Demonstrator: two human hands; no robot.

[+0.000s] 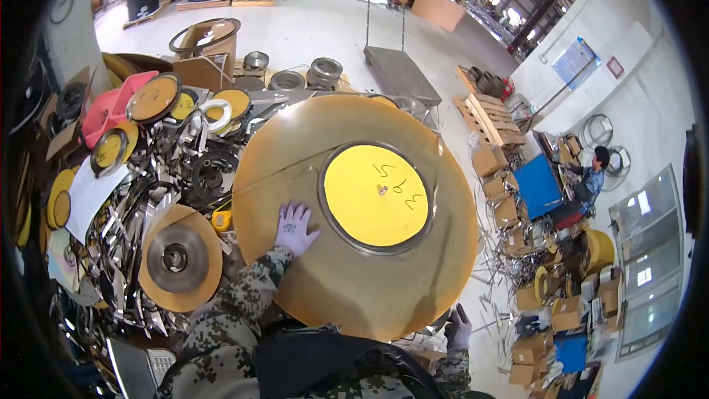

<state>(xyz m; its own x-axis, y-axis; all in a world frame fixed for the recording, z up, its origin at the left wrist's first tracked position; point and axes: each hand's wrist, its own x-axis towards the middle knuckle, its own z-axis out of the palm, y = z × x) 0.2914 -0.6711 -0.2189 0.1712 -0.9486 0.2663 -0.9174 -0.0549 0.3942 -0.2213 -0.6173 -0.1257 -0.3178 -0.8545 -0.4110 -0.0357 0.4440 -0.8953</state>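
Note:
A large round amber translucent disc [295, 148] lies before me. At its centre sits a bright yellow round plate [369, 207] with a dark ring rim and handwritten marks. My left hand [295, 230], in a pale lilac glove, rests flat on the disc left of the yellow plate, fingers spread. Just outside the disc's lower right edge is my right hand [459, 331], gloved with dark fingertips. Its visible fingers point up and stand apart; I see nothing held in them. Both sleeves are camouflage-patterned.
Metal strip scraps [133, 214] crowd the left, with a smaller amber disc carrying a grey coil [177, 257], a yellow tape measure [221, 219] and a pink bin [111, 107]. A flat cart [402, 77] stands ahead. At the right, a person [588, 181] sits among cardboard boxes [567, 312].

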